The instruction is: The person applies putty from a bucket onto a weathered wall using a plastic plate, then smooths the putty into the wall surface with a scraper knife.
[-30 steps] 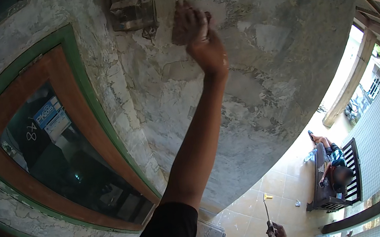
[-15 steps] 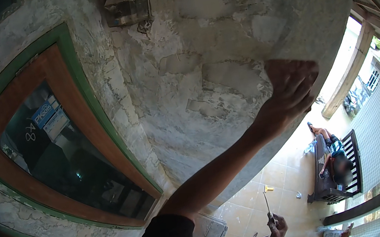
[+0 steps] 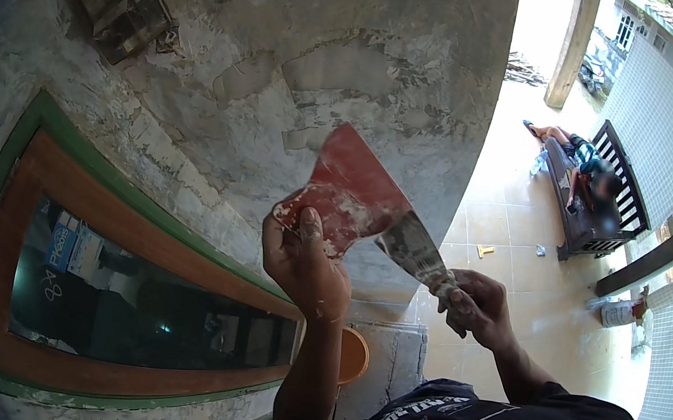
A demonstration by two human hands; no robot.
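I see the left hand clasping a red spreader at centre; toward four o'clock, the right hand grips a putty knife against it, seemingly scraping; the next stroke wants steadiness.

Metal scraper against red spreader

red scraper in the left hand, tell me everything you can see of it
The red scraper is a thin, flat, flared sheet, perhaps plastic, with a long straight edge at its right, narrowing toward the left hand. That hand grips the narrow end, thumb across the near face. Pale smears coat its lower part. It is held tilted, one corner up, in front of the wall; the putty knife's metal blade appears to meet its lower right corner.
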